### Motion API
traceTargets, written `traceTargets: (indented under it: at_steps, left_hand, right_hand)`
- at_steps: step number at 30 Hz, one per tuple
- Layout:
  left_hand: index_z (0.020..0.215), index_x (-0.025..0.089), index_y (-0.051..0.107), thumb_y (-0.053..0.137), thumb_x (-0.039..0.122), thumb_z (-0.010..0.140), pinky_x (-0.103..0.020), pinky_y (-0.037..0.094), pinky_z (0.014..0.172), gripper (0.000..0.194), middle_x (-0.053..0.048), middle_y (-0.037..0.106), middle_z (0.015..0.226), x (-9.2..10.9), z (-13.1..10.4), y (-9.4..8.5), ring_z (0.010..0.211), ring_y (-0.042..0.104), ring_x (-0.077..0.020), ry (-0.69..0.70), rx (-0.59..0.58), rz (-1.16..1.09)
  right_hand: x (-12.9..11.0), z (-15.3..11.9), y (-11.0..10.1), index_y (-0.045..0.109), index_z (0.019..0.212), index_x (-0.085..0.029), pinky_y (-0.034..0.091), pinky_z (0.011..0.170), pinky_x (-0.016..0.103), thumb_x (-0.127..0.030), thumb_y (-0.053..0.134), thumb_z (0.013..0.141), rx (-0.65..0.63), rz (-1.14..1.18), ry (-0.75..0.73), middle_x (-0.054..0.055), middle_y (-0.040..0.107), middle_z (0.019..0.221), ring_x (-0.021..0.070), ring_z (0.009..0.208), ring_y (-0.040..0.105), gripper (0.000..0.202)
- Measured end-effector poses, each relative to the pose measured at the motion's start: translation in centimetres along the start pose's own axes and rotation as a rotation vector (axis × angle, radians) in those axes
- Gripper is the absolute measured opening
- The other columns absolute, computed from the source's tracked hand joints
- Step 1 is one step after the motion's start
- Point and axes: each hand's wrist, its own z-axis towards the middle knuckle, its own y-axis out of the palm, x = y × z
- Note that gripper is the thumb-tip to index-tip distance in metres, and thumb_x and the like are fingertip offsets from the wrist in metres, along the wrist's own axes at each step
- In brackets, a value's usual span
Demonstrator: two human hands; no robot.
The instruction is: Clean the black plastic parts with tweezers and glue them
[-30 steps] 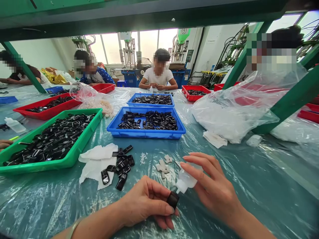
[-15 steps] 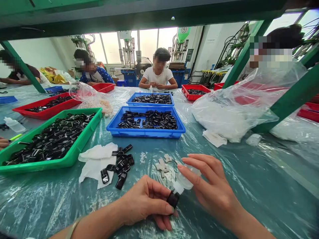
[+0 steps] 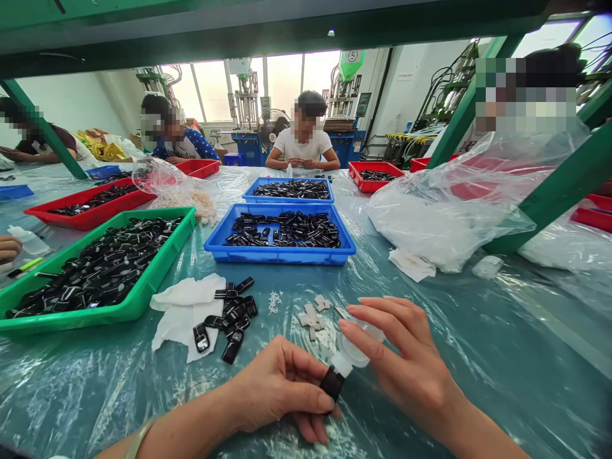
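My left hand (image 3: 287, 389) pinches a small black plastic part (image 3: 331, 384) between thumb and fingers. In my right hand (image 3: 406, 357) is a translucent squeeze bottle (image 3: 359, 347), tilted so that its white cap end touches or nearly touches the upper edge of the black part. A thin metal tip shows by the right fingertips. Just beyond the hands lie small whitish pieces (image 3: 310, 317) and a scatter of tiny white bits (image 3: 275, 302). Left of them, a pile of black parts (image 3: 234, 317) rests partly on a white cloth (image 3: 174, 322).
A blue tray (image 3: 280, 255) of black parts stands ahead, another blue tray (image 3: 287, 200) behind it. At left is a green tray (image 3: 138, 303); at right, a clear plastic bag (image 3: 444, 223) beside a green post (image 3: 549, 191). Several people sit around the table.
My hands and the bottle have barely shifted. At the far left, another person's hand has moved up from beside the yellow-green pen to a squeeze bottle.
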Motion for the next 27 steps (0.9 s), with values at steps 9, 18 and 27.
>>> traceTargets:
  at_steps: [9, 18, 27]
  left_hand:
    - [0.084, 0.003, 0.062, 0.064, 0.029, 0.058, -0.009, 0.046, 0.048, 0.036, -0.003, 0.058, 0.068, 0.18, -0.08, 0.11, 0.053, 0.058, -0.0051, 0.01, 0.004, -0.027]
    - [0.083, 0.003, 0.061, 0.063, 0.029, 0.059, -0.009, 0.046, 0.048, 0.036, -0.002, 0.056, 0.062, 0.22, -0.22, 0.17, 0.053, 0.057, -0.0053, 0.014, -0.002, -0.012]
    - [0.084, 0.003, 0.062, 0.063, 0.028, 0.059, -0.008, 0.046, 0.048, 0.035, -0.002, 0.056, 0.063, 0.21, -0.17, 0.13, 0.053, 0.058, -0.0051, 0.012, -0.008, -0.008]
  right_hand:
    - [0.2, -0.19, -0.13, 0.056, 0.094, -0.039, 0.032, 0.104, 0.018, -0.013, 0.052, 0.065, 0.003, 0.044, -0.026, -0.015, 0.043, 0.114, -0.0037, 0.116, 0.038, 0.039]
    - [-0.02, 0.28, -0.16, 0.058, 0.09, -0.035, 0.033, 0.101, 0.016, -0.008, 0.047, 0.066, 0.02, 0.074, -0.016, -0.014, 0.044, 0.112, -0.0044, 0.114, 0.039, 0.038]
    - [0.26, 0.13, -0.02, 0.058, 0.09, -0.035, 0.033, 0.102, 0.017, -0.01, 0.046, 0.068, 0.007, 0.106, -0.032, -0.014, 0.043, 0.114, -0.0037, 0.116, 0.039, 0.035]
